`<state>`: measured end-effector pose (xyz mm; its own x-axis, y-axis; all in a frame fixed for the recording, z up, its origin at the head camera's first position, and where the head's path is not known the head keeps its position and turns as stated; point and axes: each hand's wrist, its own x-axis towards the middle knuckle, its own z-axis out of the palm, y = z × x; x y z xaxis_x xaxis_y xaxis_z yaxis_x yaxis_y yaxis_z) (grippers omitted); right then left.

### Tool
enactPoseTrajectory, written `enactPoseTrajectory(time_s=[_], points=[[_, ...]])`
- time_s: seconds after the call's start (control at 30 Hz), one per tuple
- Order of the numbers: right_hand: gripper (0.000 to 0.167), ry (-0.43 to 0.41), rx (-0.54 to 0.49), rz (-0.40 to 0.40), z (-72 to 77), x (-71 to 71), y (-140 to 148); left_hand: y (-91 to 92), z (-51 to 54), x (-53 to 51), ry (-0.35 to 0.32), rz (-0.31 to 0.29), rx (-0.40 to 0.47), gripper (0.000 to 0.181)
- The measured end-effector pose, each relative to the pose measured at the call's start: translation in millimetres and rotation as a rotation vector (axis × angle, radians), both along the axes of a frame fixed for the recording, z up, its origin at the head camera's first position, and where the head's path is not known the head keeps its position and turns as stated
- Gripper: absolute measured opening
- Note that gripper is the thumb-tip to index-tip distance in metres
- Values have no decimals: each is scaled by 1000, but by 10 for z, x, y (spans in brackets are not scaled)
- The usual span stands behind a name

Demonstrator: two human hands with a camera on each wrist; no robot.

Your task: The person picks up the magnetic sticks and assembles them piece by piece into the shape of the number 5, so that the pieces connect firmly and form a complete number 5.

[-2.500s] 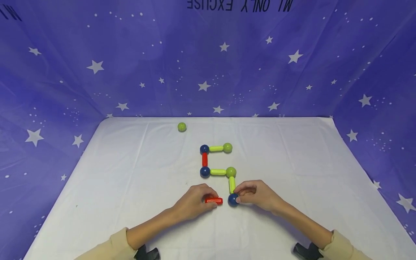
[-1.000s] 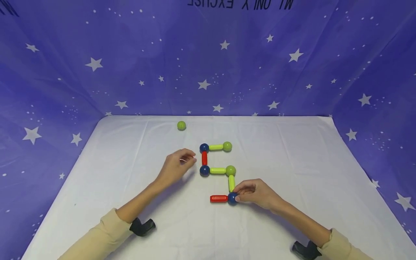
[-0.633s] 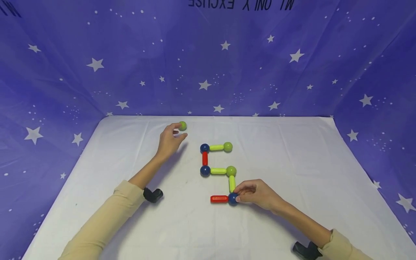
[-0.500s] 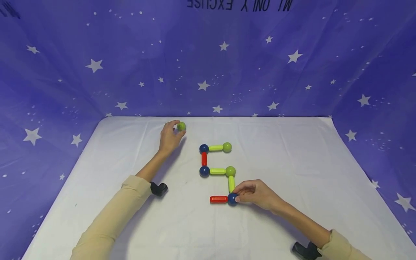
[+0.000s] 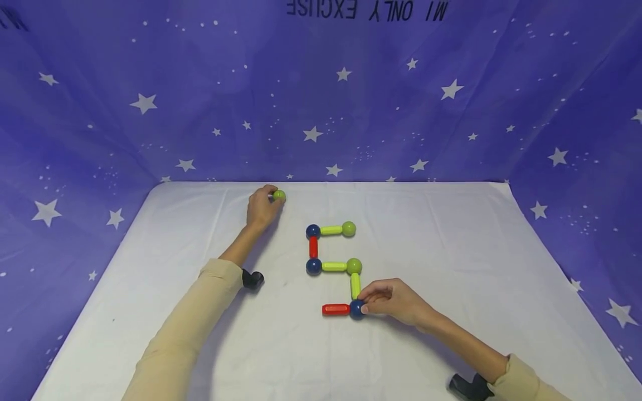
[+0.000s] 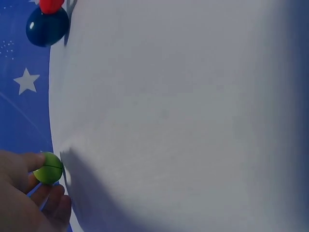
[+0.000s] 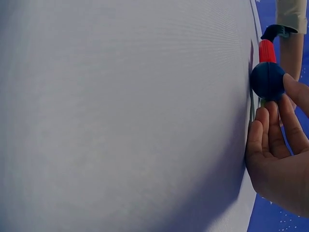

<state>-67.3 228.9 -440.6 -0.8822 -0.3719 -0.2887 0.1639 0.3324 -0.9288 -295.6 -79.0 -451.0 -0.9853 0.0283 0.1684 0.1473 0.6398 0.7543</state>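
Near the back of the table my left hand (image 5: 262,207) pinches a loose green ball (image 5: 280,195) between thumb and fingers; the left wrist view shows the same green ball (image 6: 49,168) at the fingertips. My right hand (image 5: 398,302) holds the blue ball (image 5: 356,309) at the near end of a chain of balls and rods. From that ball a red rod (image 5: 335,309) points left with a free end, and a yellow-green rod (image 5: 355,285) runs up to a green ball (image 5: 354,266). In the right wrist view the blue ball (image 7: 268,80) sits at the thumb and fingertips.
The chain goes on through a yellow-green rod (image 5: 334,267), a blue ball (image 5: 314,267), a red rod (image 5: 313,248), another blue ball (image 5: 313,231) and a rod to a green ball (image 5: 348,229). A white cloth covers the table (image 5: 426,234); a starry purple curtain (image 5: 381,128) stands behind.
The red rod, earlier in my left hand, now lies against the near blue ball. My left hand let it go, moved to the back and took hold of the loose green ball. The right hand stayed put.
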Motion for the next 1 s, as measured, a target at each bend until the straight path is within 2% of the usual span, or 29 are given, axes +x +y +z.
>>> enactPoseTrajectory(time_s=[0.1,0.23,0.37,0.63,0.87,1.0], points=[[23,-1,-2,2,2,2,-4,0,17,85,14,-26,43,36],[22,3,5,-5,9,6,1,9,73,256,22,-84,104,36],[22,2,10,-10,10,6,2,-3,158,478,17,-139,148,34],[23,5,13,-4,-3,-1,-8,-96,273,990,-38,-198,211,36],[22,10,3,-3,2,2,-6,-148,347,1372,-82,-246,196,40],[22,2,-3,-3,8,6,-11,-165,321,1586,-120,-280,177,37]])
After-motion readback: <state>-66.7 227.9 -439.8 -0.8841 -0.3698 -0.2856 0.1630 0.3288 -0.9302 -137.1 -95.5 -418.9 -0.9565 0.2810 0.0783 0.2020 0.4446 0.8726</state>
